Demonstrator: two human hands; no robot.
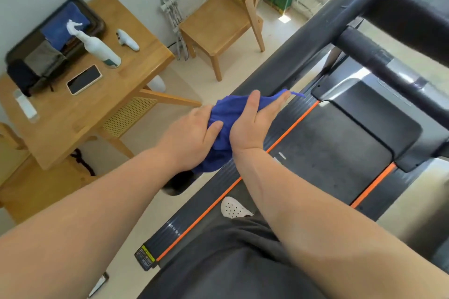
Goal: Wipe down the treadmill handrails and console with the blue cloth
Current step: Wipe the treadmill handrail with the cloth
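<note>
Treadmill (340, 143) fills the right side, with its console (413, 14) far right and the handrail (362, 51) just below, both untouched. The blue cloth (226, 114) is bunched at centre over the left deck edge. The left hand (192, 136) and right hand (252, 126) clamp it, thumbs on top, fingers mostly hidden. Wadded like this, it could skip patches or slip loose.

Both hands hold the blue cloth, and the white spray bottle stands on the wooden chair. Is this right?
Not quite. In the head view, the white spray bottle stands on the wooden table, not on the chair. The left hand and right hand do hold the blue cloth.
</note>
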